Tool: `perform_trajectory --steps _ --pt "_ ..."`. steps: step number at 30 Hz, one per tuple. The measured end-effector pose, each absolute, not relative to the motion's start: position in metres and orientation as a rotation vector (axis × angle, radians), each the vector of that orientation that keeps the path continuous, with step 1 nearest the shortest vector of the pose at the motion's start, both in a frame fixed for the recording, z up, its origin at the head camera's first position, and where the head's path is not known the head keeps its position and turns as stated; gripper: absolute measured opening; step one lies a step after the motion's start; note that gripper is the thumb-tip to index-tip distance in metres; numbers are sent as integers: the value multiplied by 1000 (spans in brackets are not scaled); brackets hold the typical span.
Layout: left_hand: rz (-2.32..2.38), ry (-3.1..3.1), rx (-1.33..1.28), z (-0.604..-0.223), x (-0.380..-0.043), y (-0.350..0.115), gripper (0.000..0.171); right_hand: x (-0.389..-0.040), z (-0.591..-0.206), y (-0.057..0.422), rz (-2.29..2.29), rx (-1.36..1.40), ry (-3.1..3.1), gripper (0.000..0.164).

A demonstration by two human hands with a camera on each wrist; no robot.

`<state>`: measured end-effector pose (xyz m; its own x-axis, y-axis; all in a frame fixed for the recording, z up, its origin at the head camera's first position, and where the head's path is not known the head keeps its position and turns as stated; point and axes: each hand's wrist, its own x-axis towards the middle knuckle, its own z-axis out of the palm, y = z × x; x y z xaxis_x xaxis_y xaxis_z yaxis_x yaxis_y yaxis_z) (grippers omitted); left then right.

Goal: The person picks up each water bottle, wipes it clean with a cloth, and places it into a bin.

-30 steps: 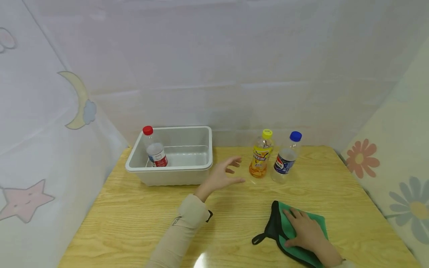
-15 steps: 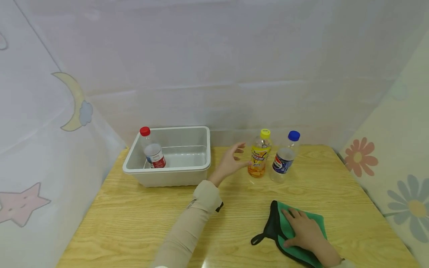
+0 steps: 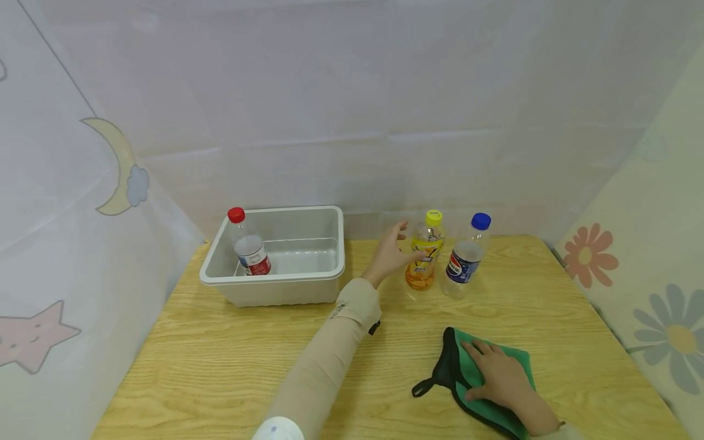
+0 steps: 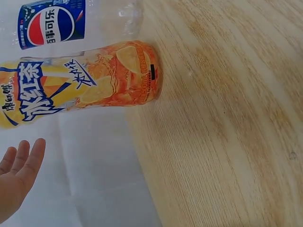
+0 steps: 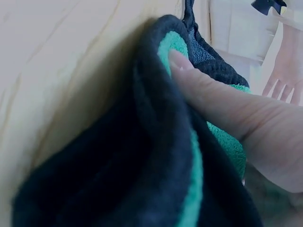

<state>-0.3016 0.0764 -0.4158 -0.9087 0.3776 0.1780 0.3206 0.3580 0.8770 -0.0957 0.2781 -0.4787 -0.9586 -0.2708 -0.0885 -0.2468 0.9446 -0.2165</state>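
My left hand point(image 3: 389, 255) reaches to an iced tea bottle point(image 3: 422, 269) with a yellow cap and orange label. The thumb overlaps the label in the head view, while the fingers are spread behind it. In the left wrist view those fingers point(image 4: 29, 163) show a gap from the bottle point(image 4: 116, 75). Right of it stands a Pepsi bottle point(image 3: 462, 266) with a blue cap. My right hand point(image 3: 500, 377) rests, fingers extended, on a folded green cloth point(image 3: 519, 360) with black trim and a hanging loop. Its thumb point(image 5: 208, 90) lies against the cloth's edge.
A light grey plastic bin point(image 3: 291, 287) stands at the back left. Inside it a clear bottle point(image 3: 253, 250) with a red cap leans upright. The wooden table point(image 3: 220, 366) meets white hanging sheets at its back and sides.
My left hand has moved right and away from me, from beside the bin up to the iced tea bottle. The right hand has stayed on the cloth.
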Motion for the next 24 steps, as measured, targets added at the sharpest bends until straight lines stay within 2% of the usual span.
perform_trajectory --steps 6,14,24 --pt "1553 2570 651 -418 -309 87 85 -95 -478 280 -309 -406 3004 94" --pt "1522 2566 670 -414 -311 94 87 -95 -480 284 -319 -430 3057 72" --pt "1475 2614 774 -416 -312 94 72 -93 -479 286 -460 -411 3081 54"
